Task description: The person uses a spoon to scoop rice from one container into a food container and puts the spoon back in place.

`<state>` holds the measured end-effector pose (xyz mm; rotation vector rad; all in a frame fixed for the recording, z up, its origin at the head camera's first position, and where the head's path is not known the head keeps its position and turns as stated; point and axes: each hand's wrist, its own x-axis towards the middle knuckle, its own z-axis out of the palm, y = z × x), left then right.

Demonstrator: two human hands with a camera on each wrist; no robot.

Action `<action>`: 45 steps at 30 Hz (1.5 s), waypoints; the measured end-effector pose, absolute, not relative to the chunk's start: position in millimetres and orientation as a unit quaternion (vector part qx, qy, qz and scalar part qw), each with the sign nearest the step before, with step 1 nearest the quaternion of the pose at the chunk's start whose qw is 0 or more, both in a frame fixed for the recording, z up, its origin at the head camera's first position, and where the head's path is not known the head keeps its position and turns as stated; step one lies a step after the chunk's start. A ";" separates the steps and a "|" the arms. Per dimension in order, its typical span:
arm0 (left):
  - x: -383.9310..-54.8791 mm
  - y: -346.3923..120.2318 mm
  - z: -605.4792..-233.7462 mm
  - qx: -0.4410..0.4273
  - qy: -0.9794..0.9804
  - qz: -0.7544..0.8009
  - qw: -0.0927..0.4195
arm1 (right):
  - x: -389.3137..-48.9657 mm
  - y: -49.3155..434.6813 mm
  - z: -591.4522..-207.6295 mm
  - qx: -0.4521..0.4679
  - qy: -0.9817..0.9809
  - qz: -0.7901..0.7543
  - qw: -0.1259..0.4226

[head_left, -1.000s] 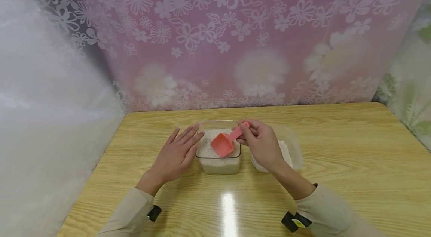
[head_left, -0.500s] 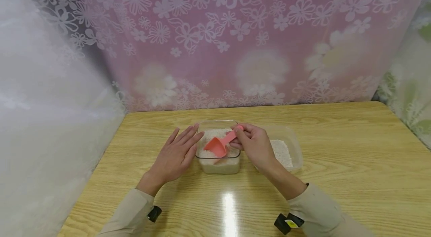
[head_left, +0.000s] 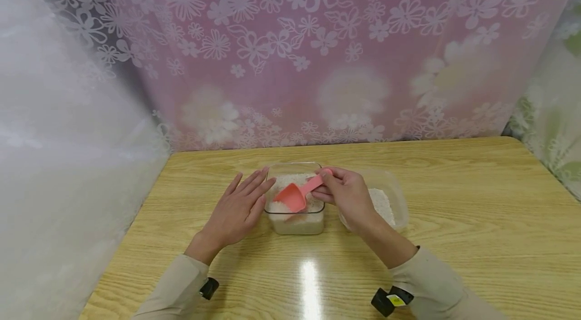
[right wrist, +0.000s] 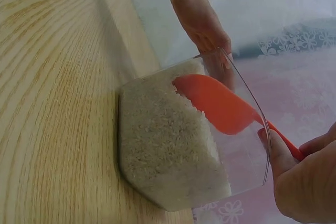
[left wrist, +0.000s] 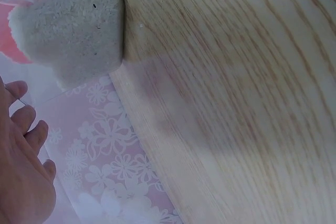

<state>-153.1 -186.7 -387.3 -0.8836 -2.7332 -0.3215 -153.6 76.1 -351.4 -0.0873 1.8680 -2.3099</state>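
Observation:
A square clear container [head_left: 297, 229] of white rice [right wrist: 157, 129] stands mid-table. My right hand [head_left: 349, 196] pinches the handle of a coral-pink scoop [head_left: 292, 197] above its right side. In the right wrist view the scoop [right wrist: 220, 103] has its front edge sunk into the rice, and some grains lie at its lip. My left hand [head_left: 238, 209] rests its straight fingers against the container's left rim, palm down. In the left wrist view the left hand [left wrist: 23, 161] shows beside the rice-filled container [left wrist: 73, 24].
Right of the glass one stands a translucent plastic container [head_left: 399, 199] with a smaller amount of rice [head_left: 382, 206], partly hidden behind my right hand. Both stand on a wood-grain table [head_left: 476, 219]. A pink floral curtain [head_left: 281, 83] hangs behind the far edge.
My right hand has moved slightly left and down, and the scoop has dipped from above the rice into it. My left hand has stayed put.

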 end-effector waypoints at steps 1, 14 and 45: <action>-153.2 -186.3 -387.3 -0.304 -0.938 -0.112 0.125 | -153.5 77.5 -351.7 -0.028 0.625 -0.776 0.086; -154.2 -185.1 -387.4 -0.307 -0.937 -0.114 0.125 | -156.3 99.2 -355.8 0.012 0.513 -0.848 0.134; -152.2 -185.8 -387.4 -0.305 -0.936 -0.127 0.122 | -152.0 186.5 -344.5 -0.008 0.314 -0.940 0.136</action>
